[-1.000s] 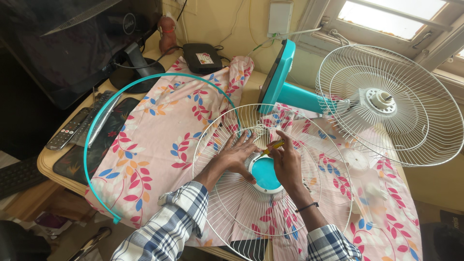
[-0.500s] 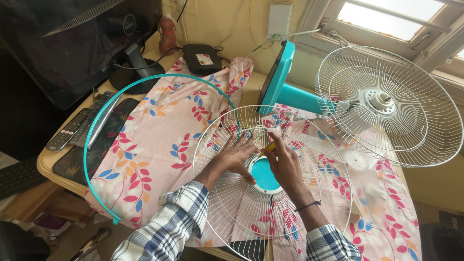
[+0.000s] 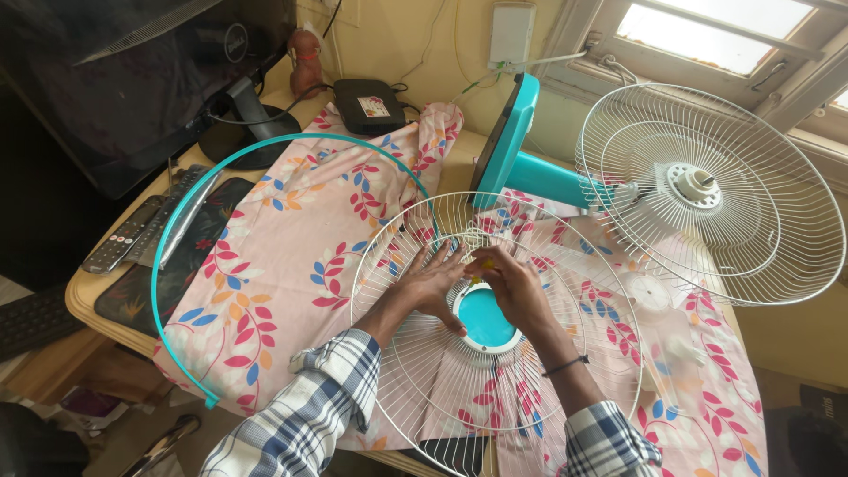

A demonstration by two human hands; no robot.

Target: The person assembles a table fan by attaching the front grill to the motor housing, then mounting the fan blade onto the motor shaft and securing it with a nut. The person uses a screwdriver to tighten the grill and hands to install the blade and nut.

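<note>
Your left hand (image 3: pixel 430 284) lies flat w/ fingers spread on the loose wire fan guard (image 3: pixel 495 327), which sits on the flowery cloth (image 3: pixel 291 256) near the front edge of the desk (image 3: pixel 84 296). Keep that hand pressing down so the guard can't slide or spin.

Your right hand (image 3: pixel 512 287) is curled, fingers pressed together round a small yellow tool (image 3: pixel 484 265), prob. a screwdriver. The tip is hidden, so I can't tell just where it touches. It looks aimed at the top rim of the teal round cap (image 3: pixel 486 320) in the middle of the guard.

Tips for this bit:
- Hold the tool straight up, not leaning, so it doesn't slip off.
- Push down a little, turn slow.
- Keep left fingers beside the cap, not under the tool tip.
- Thin wires bend easy, so press near the middle ring, not out by the rim.
- Any small bits that come off: put them on the cloth close to you, away from the desk edge.

The teal ring (image 3: pixel 221 203) lies on the left side of the desk. The fan w/ its back guard (image 3: pixel 707 190) lies at the far right corner. Both are well apart from your hands, so there's room to work.
</note>
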